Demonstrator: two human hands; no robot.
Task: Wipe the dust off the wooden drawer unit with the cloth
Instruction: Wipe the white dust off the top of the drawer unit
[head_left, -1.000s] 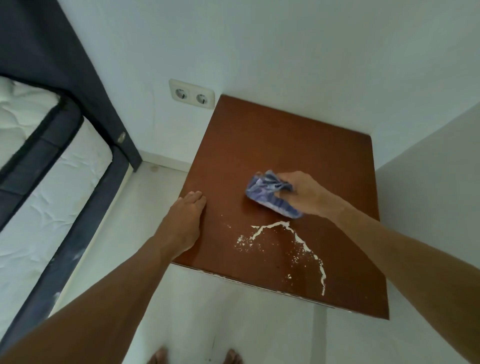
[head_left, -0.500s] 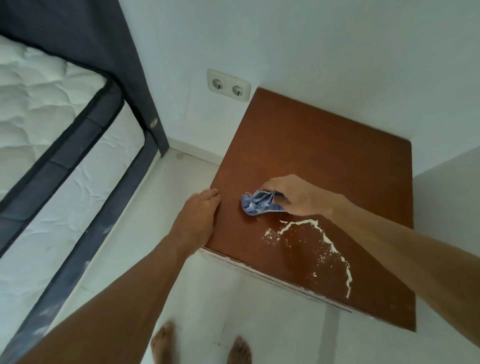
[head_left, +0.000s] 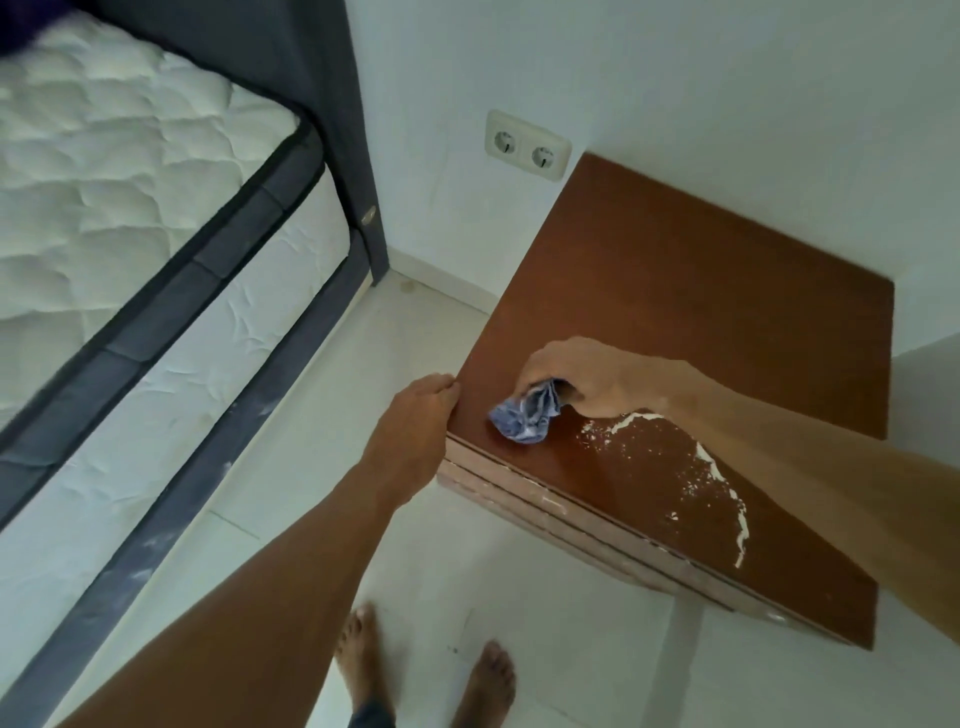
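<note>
On drawer unit (head_left: 696, 291), right hand (head_left: 587, 379) clutches cloth (head_left: 524, 415)

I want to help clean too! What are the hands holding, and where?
Right hand grips the crumpled blue cloth by its upper end. Left hand holds nothing.

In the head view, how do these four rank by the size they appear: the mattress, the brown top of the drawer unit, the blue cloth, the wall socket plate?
Largest to smallest, as they appear:
1. mattress
2. top of the drawer unit
3 and 4. wall socket plate and cloth: they look nearly alike. The cloth is crumpled, partly inside the right hand, and nearer the camera, so I leave them unranked.
</note>
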